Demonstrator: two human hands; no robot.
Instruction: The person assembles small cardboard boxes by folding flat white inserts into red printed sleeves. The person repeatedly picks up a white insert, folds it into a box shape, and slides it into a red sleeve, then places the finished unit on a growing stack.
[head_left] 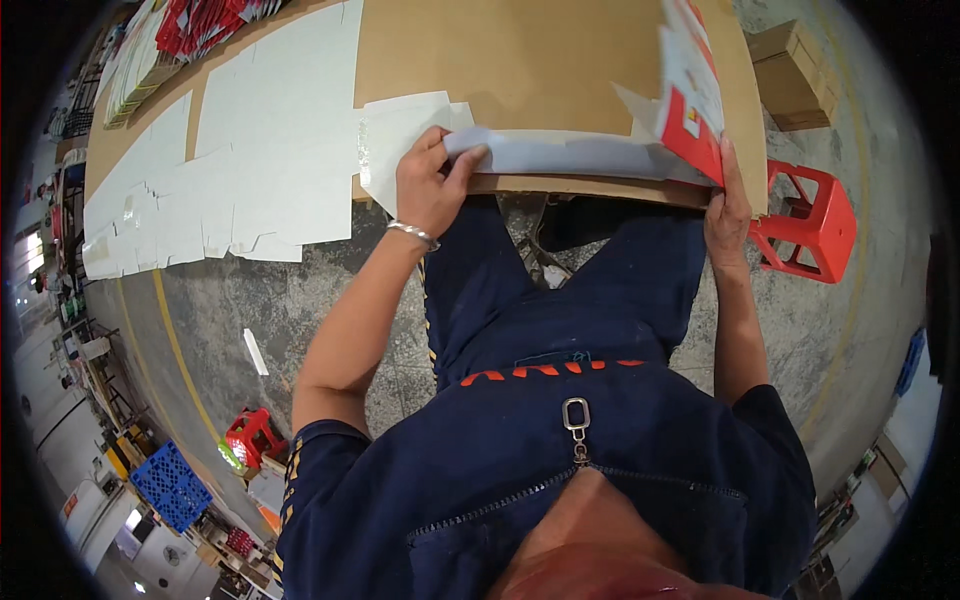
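As the long white paper sheet (570, 157) curls along the brown cardboard-topped bench (510, 60)'s near edge, my left hand (430, 187) pinches its left end; my right hand (729, 220) meets a red-and-white printed flap (690, 140), grip unclear. Light, bendy, crease-prone, I'd judge: edges only!

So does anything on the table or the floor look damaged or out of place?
Yes, two things. The white sheeting on the left of the table looks torn, its near edge ragged and split. A white strip lies loose on the floor to the person's left, perhaps a dropped scrap.
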